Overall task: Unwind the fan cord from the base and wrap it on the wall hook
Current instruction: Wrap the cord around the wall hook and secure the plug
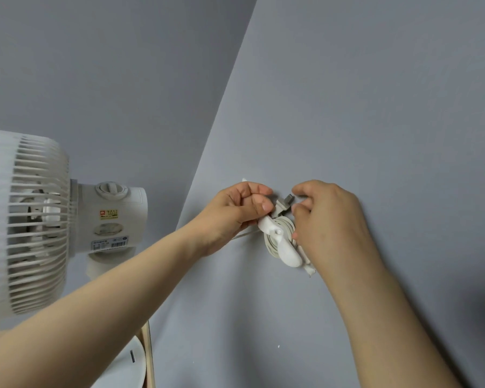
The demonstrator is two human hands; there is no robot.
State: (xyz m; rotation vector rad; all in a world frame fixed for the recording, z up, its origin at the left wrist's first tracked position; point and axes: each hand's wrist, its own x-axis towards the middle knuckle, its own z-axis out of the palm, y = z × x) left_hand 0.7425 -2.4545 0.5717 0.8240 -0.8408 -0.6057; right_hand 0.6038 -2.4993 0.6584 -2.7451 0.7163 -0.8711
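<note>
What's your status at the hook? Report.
Left hand pinches plug. Right hand grips cord coiled round wall hook. Nothing in the way.

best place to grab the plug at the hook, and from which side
Pinch the plug by its body, coming from the left as the left hand does. Its prongs point up and right, and the cord wound on the hook fills the space below.
</note>
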